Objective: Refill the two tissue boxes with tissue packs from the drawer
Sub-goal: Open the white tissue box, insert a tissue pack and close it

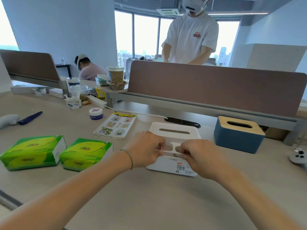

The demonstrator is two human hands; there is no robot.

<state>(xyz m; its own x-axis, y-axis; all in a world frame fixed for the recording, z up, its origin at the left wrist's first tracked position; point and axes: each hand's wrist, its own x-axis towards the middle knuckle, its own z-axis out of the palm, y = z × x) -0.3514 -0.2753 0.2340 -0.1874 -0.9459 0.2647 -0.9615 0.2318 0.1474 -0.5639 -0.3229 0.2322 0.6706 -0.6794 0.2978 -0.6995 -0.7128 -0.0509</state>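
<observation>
A white tissue box stands on the desk in front of me, slot on top. My left hand and my right hand both grip the near edge of its white lid at the front compartments. A blue tissue box with a wooden lid stands to its right, untouched. Two green tissue packs lie on the desk to the left, one further left and one nearer my left arm.
A sticker sheet, a small purple jar and a blue pen lie beyond the packs. A brown desk partition runs behind the boxes. A white controller sits at the right edge. A person stands behind the partition.
</observation>
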